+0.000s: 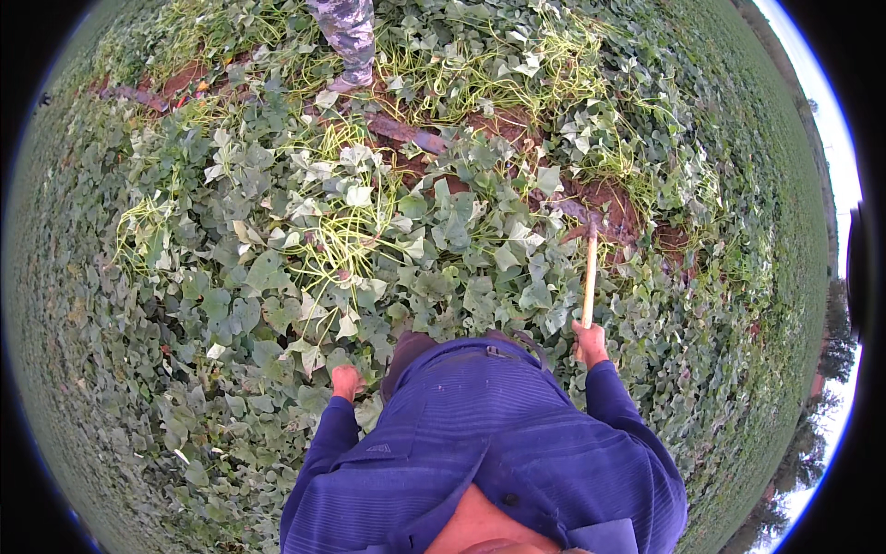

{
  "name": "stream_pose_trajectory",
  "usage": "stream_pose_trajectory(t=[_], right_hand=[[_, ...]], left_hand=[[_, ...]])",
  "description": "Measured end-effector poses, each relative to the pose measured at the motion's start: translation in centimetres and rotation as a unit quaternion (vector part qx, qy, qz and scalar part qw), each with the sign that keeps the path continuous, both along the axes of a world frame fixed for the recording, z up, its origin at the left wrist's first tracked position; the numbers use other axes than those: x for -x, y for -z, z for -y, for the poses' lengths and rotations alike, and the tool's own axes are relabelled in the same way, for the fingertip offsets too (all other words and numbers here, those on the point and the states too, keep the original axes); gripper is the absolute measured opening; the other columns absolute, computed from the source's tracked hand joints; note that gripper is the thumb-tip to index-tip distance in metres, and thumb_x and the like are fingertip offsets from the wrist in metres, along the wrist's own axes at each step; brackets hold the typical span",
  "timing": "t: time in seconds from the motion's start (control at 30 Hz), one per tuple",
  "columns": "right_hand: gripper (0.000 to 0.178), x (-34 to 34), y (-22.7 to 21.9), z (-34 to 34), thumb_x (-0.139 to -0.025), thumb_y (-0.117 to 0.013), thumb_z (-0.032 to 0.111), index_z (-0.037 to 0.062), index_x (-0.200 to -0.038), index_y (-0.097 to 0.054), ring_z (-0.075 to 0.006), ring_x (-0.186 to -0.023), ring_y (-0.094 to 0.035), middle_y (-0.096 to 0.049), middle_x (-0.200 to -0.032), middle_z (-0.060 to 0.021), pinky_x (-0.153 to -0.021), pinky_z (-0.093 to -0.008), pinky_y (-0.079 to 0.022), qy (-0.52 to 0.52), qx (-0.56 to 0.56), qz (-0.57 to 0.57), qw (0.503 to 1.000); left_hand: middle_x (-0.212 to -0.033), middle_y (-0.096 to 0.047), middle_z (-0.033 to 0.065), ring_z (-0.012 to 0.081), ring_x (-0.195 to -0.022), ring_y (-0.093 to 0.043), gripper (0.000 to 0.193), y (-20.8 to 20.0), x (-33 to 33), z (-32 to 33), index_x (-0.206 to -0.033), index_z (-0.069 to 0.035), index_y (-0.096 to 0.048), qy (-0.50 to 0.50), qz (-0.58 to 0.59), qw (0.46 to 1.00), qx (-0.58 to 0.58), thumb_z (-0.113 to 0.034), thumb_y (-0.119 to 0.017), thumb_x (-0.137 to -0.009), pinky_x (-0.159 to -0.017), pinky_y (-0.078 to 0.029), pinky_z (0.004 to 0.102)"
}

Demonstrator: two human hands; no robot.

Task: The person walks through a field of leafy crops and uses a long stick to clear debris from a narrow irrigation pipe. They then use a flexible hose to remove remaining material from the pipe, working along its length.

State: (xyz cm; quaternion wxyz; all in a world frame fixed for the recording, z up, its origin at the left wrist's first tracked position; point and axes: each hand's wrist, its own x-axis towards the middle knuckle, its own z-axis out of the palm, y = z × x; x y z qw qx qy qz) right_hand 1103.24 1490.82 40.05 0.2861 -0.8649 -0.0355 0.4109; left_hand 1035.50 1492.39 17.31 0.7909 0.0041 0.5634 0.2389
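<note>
My right hand (591,343) is wrapped round the lower part of a pale wooden handle (590,282), which looks like that of a hoe. The handle runs away from me to a patch of reddish bare soil (620,208), where its working end is hard to make out among the dirt and leaves. At my left side, my left hand (346,381) hangs low over the vine leaves, its fingers curled closed; no tool shows in it. Pulled-up yellowish vine stems (346,245) lie in a clump ahead of me.
Dense green leafy vines (231,323) cover the ground all round. Ahead stands another person, whose leg in camouflage trousers (346,37) shows beside a strip of dug soil (498,125). More reddish soil (185,81) lies at the far left. Trees (803,452) line the right edge.
</note>
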Motion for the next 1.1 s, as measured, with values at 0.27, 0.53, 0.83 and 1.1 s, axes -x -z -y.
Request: stream_pose_trajectory(t=[0.27, 0.53, 0.83, 1.1], right_hand=[[0.026, -2.5, -2.8, -9.4, -0.085, -0.074, 0.021, 0.0057, -0.081, -0.054, -0.0144, -0.042, -0.049, -0.051, -0.059, -0.0008, -0.036, -0.0325, -0.038, -0.054, 0.036, 0.034, 0.997], [0.021, -6.9, -2.0, -18.0, -0.084, -0.073, 0.010, 0.0011, -0.094, -0.057, -0.0137, -0.043, -0.050, -0.055, -0.066, -0.0024, -0.036, -0.0318, -0.039, -0.096, 0.018, 0.026, 0.995], [0.032, -11.3, 4.7, -37.5, -0.080, -0.069, 0.004, -0.0004, -0.109, -0.056, -0.0143, -0.049, -0.054, -0.057, -0.070, -0.0038, -0.040, -0.0326, -0.043, -0.191, -0.002, 0.002, 0.982], [0.025, -23.3, 23.1, -56.9, -0.088, -0.067, 0.018, 0.0030, -0.109, -0.064, -0.0157, -0.044, -0.049, -0.058, -0.066, -0.0008, -0.042, -0.0358, -0.042, -0.164, -0.034, 0.004, 0.986]], left_hand=[[-0.069, -0.060, 0.0065, 0.0215, -0.051, -0.062, 0.023, -8.2, -6.2, -9.8, -0.096, 0.001, -0.062, 0.027, -0.296, 0.953, -0.053, -0.020, -0.054, -0.099, -0.042, -0.048, 0.0346], [-0.065, -0.058, 0.0091, 0.0245, -0.050, -0.062, 0.030, -7.4, -8.5, -7.2, -0.082, 0.000, -0.056, 0.013, -0.305, 0.952, 0.016, -0.024, -0.053, -0.099, -0.041, -0.047, 0.0364], [-0.059, -0.045, 0.0086, 0.0248, -0.041, -0.049, 0.035, -6.2, -14.2, -6.6, -0.078, -0.001, -0.049, -0.099, -0.381, 0.906, 0.155, -0.026, -0.049, -0.102, -0.032, -0.032, 0.0366], [-0.074, -0.070, 0.0129, 0.0291, -0.068, -0.069, 0.028, -8.6, -20.7, -15.9, -0.075, -0.005, -0.067, 0.617, -0.551, 0.554, -0.094, -0.027, -0.056, -0.090, -0.059, -0.052, 0.0399]])
